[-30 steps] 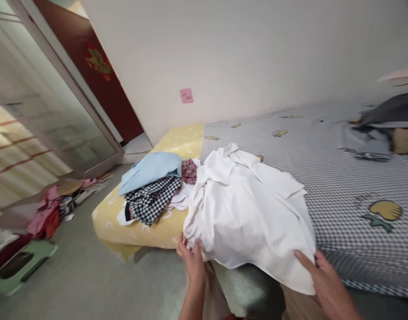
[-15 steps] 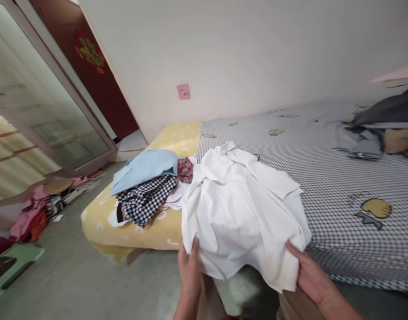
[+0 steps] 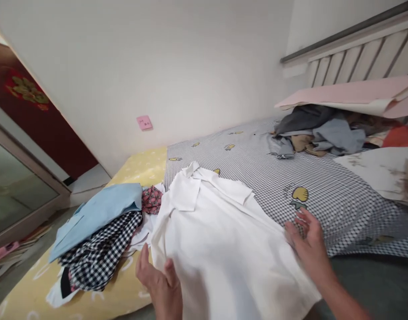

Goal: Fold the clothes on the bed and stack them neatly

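Note:
A white collared shirt [image 3: 217,235] lies spread on the bed, its collar toward the wall and its lower part running out of the bottom of the view. My left hand [image 3: 162,280] is at the shirt's left side, fingers apart and holding nothing. Over the right edge of the shirt is my right hand [image 3: 307,240], its fingers spread and empty. To the left, a pile holds a folded light blue garment [image 3: 100,218], a black-and-white checked garment [image 3: 104,253] and a red floral cloth [image 3: 152,199].
Yellow bedding [image 3: 124,289] and a checked sheet [image 3: 257,160] cover the bed. At the far right lie crumpled dark clothes [image 3: 307,120] under a pink sheet-like piece [image 3: 344,93], near a white pillow-like item [image 3: 384,171]. A slatted headboard [image 3: 364,58] stands behind.
Both hands have let go of the shirt's lower edge and moved apart from it. The shirt now lies flatter and straighter. The view has turned to the right.

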The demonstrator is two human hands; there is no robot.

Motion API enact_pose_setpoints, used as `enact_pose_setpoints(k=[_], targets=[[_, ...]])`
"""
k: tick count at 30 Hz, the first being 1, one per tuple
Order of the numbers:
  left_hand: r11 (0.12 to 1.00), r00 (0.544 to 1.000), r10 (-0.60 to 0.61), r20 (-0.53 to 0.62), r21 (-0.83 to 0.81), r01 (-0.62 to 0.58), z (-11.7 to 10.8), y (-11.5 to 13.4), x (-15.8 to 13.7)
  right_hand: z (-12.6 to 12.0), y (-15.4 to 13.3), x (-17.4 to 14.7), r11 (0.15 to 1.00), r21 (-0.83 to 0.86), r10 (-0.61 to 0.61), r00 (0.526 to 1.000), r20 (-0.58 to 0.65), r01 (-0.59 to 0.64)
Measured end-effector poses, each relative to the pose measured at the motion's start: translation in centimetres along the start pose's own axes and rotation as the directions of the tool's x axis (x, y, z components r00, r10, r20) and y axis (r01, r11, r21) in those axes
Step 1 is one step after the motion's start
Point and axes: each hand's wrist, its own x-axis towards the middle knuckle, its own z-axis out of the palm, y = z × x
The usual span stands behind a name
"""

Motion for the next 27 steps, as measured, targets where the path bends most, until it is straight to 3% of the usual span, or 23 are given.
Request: enact_pose_setpoints(k=[1,3,6,12,16,27], targets=[[0.995,1.000,-0.023,0.017,-0.096,0.024,-0.1,1.2,0.0,0.0,-1.1,-0.2,0.998,0.069,-0.011,1.000,0.018,0.009],[0.954,0.986,-0.079,0.149,-0.276,0.119,-0.5,3.1,-0.2,0.1,-3.1,-1.0,0.973,0.212,0.059,0.983,0.173,-0.096],[0.903,0.936,-0.122,0.329,-0.355,0.243,-0.6,5.1,-0.9,0.8,-5.3,-2.6,0.945,0.240,0.110,0.905,0.412,-0.224],[0.867,0.865,-0.220,0.450,-0.316,0.385,0.7,6.3,-1.7,2.7,-6.8,-4.5,0.991,0.133,-0.054,0.808,0.587,-0.031],[0.865,0.844,-0.235,0.482,-0.293,0.408,1.0,6.2,-2.0,3.1,-7.2,-4.7,0.993,0.114,-0.066,0.781,0.622,-0.007],[0.850,0.848,-0.263,0.461,-0.306,0.429,0.5,5.1,-1.3,3.5,-6.3,-4.2,0.986,0.127,0.013,0.804,0.594,-0.109]])
